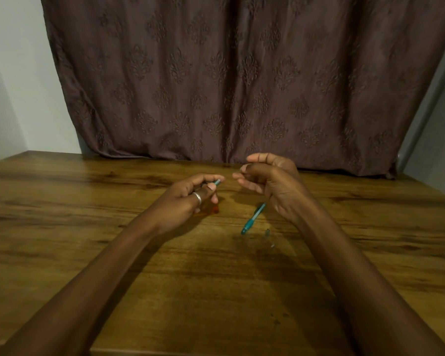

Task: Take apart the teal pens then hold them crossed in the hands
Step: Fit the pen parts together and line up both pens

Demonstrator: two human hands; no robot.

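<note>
The left hand (190,199) curls round a slim teal plastic pen (217,182), tip toward two o'clock; the right hand (267,183) hangs just beside it, fingers loosely curled, whether holding anything I cannot tell. A second teal pen (253,218) lies on the wooden counter (88,253) at the right hand's six o'clock. Best keep the held pen steady and pull straight along it.

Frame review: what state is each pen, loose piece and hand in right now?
held pen: gripped, only its tip showing; intact or not, cannot tell.
left hand: grips the held pen above the table.
second pen: lies flat on the table, untouched.
loose piece: lies on the table near the second pen.
right hand: fingers curled; contents cannot be told.
</note>
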